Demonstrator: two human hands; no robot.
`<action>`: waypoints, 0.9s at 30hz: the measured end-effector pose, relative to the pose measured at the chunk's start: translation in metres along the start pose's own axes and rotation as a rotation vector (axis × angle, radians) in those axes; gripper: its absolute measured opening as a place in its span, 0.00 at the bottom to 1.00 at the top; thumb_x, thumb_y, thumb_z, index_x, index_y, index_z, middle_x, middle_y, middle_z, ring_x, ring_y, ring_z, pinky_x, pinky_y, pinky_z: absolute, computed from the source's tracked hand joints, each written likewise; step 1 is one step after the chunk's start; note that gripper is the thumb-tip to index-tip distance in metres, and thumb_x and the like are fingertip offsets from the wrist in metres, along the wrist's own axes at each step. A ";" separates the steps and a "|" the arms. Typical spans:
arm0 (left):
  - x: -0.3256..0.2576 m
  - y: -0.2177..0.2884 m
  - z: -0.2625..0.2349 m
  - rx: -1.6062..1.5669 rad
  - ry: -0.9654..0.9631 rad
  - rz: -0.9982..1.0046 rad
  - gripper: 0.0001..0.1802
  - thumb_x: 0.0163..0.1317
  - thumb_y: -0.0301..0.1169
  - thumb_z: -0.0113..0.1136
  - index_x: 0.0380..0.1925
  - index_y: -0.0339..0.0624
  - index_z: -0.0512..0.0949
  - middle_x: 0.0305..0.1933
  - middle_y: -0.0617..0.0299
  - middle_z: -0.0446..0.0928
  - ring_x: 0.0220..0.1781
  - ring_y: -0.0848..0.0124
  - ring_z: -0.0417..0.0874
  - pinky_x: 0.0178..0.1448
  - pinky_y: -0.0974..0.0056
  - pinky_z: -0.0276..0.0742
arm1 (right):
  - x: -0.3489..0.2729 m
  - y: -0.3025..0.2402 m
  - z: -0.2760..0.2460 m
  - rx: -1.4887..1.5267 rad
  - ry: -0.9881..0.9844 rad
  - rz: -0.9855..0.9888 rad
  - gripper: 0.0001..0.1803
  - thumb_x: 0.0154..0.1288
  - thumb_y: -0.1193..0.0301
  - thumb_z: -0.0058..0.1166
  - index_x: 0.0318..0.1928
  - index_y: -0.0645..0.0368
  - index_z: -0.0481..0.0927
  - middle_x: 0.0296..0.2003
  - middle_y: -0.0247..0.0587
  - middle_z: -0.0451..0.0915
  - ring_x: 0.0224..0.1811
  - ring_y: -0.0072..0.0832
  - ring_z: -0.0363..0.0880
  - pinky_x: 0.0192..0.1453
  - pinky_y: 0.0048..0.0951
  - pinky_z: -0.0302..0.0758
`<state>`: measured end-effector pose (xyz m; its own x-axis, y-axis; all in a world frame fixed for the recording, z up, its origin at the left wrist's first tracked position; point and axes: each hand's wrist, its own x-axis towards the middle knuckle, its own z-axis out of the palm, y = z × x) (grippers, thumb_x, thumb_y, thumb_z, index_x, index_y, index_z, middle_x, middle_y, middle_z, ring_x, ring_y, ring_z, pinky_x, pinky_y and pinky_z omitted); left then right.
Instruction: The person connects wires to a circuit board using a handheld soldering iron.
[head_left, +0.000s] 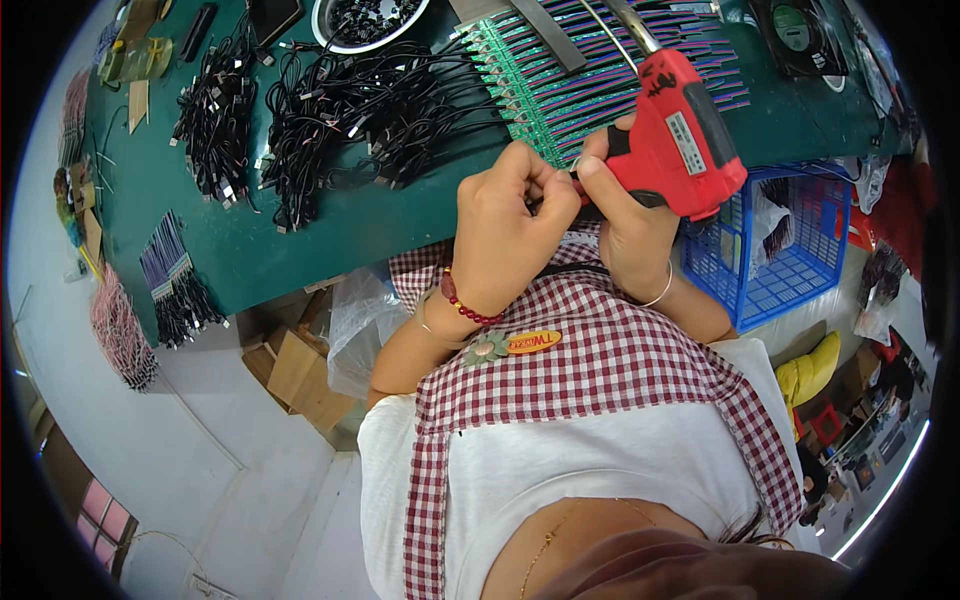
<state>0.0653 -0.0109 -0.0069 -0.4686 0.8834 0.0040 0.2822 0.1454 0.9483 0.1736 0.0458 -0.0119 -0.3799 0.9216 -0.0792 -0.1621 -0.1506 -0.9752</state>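
Wearing a red-and-white checked cloth apron (600, 345), nearest. Pinching with the left hand (510, 225); cannot tell what. Gripping a red and black plastic soldering gun (685, 135) with the right hand (635, 225), just beside. Past them, on a dark green table (240, 275): bright green circuit boards (515, 95), thin black cables (330, 110) in heaps. Farther, a round white bowl (335, 44) of little black bits.

The head-worn fisheye looks steeply down from near over hands (508, 225) and table (370, 215).
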 end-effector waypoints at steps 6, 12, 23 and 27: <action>0.003 0.003 0.000 0.003 0.015 -0.070 0.08 0.50 0.22 0.58 0.19 0.34 0.69 0.15 0.55 0.73 0.15 0.70 0.77 0.19 0.68 0.69 | -0.005 0.002 -0.004 -0.015 0.067 -0.018 0.15 0.58 0.80 0.52 0.46 0.64 0.67 0.31 0.33 0.73 0.31 0.18 0.72 0.36 0.21 0.70; 0.017 -0.013 -0.014 0.399 0.120 0.163 0.05 0.48 0.22 0.59 0.22 0.35 0.72 0.22 0.59 0.75 0.21 0.71 0.77 0.27 0.71 0.72 | -0.009 0.001 -0.038 -0.150 0.018 -0.064 0.16 0.59 0.79 0.51 0.48 0.65 0.66 0.31 0.36 0.75 0.33 0.21 0.74 0.38 0.23 0.71; 0.033 -0.024 -0.016 0.733 0.086 0.249 0.06 0.45 0.26 0.59 0.19 0.38 0.72 0.46 0.59 0.73 0.34 0.62 0.79 0.31 0.61 0.75 | -0.047 0.017 -0.111 -0.169 -0.189 0.160 0.22 0.63 0.65 0.52 0.52 0.66 0.66 0.21 0.37 0.68 0.21 0.20 0.64 0.28 0.23 0.66; 0.033 -0.023 -0.014 0.748 0.078 0.253 0.06 0.44 0.26 0.58 0.18 0.35 0.72 0.43 0.59 0.72 0.37 0.65 0.77 0.27 0.63 0.76 | -0.054 0.021 -0.119 -0.274 -0.231 0.147 0.13 0.62 0.68 0.53 0.42 0.65 0.71 0.23 0.34 0.70 0.23 0.19 0.66 0.28 0.23 0.65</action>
<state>0.0317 0.0089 -0.0243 -0.3647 0.8998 0.2397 0.8626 0.2295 0.4507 0.2991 0.0350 -0.0527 -0.5816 0.7876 -0.2036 0.1463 -0.1449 -0.9786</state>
